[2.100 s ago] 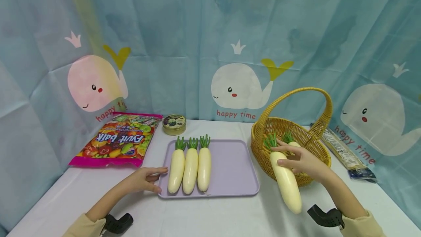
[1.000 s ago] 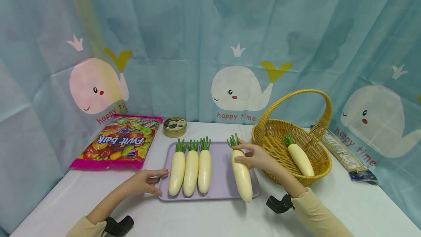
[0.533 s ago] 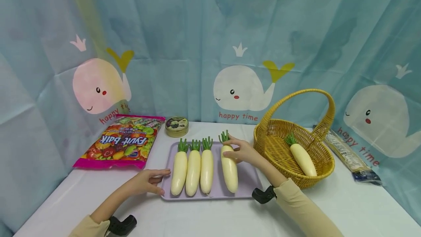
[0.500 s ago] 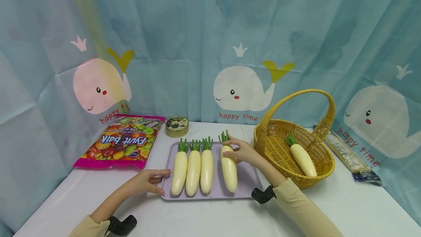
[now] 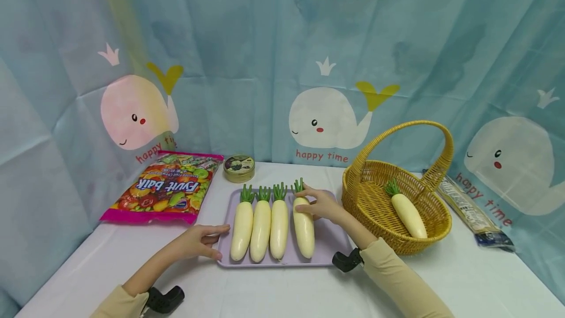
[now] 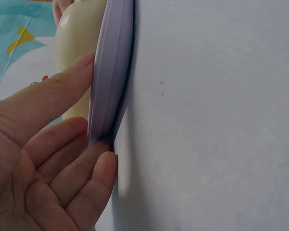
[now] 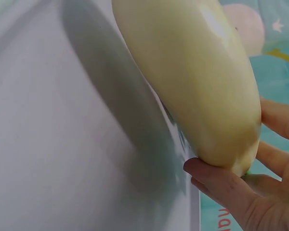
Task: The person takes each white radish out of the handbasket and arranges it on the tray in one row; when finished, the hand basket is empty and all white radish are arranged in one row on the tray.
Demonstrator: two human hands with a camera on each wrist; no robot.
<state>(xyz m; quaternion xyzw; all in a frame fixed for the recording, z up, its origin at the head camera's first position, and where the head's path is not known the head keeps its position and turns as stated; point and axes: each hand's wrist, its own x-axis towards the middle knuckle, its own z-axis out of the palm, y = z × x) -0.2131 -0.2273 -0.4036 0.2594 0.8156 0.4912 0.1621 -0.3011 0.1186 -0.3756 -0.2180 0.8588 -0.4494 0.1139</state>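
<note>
My right hand (image 5: 322, 205) grips a white radish (image 5: 304, 237) near its green top, over the lilac tray (image 5: 325, 251). The right wrist view shows thumb and fingers around the radish's leafy end, with its shadow on the tray; whether it touches the tray I cannot tell. Three more white radishes (image 5: 260, 232) lie side by side on the tray's left half, tops pointing away. At the tray's left edge, my left hand (image 5: 196, 243) touches the rim with thumb and fingers spread. Another radish (image 5: 410, 217) lies inside the wicker basket (image 5: 368, 205).
Behind the left hand lies a candy bag (image 5: 167, 188). A round tin (image 5: 239, 168) stands behind the tray. Right of the basket is a long flat packet (image 5: 474, 212). A whale-print curtain (image 5: 265, 63) closes off the back of the white table (image 5: 273, 293).
The right hand has carried a radish leftward from the basket to over the tray and lowered it beside the row of three. The left hand keeps its place at the tray's edge.
</note>
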